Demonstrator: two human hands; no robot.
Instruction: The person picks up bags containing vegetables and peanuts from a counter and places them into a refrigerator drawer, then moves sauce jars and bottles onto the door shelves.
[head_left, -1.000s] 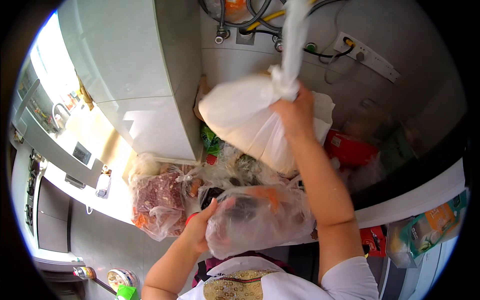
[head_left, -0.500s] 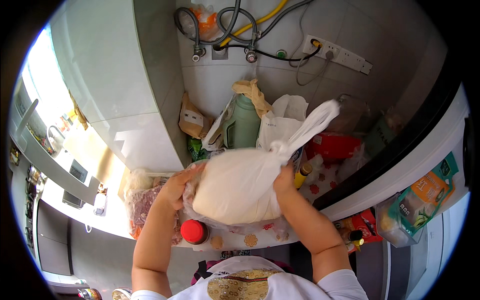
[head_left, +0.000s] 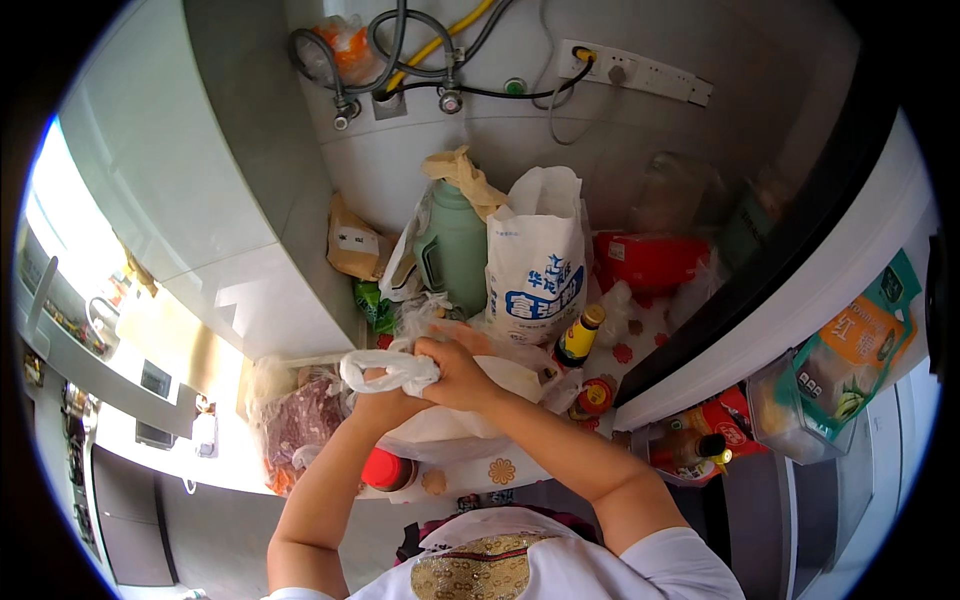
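You stand over a crowded shelf (head_left: 640, 330) lined with a flower-print sheet, in a grey cupboard with hoses and a power strip (head_left: 640, 72) on its back wall. Nearest you, your left hand (head_left: 385, 405) and right hand (head_left: 455, 372) are both curled tight around the twisted neck of a white plastic bag (head_left: 440, 430), which rests at the shelf's front edge above a red-capped jar (head_left: 388, 468). Left of it lies a clear bag of reddish food (head_left: 300, 425); farther back stand a small yellow-capped bottle (head_left: 578, 335), a white printed sack (head_left: 535, 265) and a green jug (head_left: 455, 250).

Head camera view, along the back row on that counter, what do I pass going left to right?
Brown paper bag → green jug → white printed sack → red packet.
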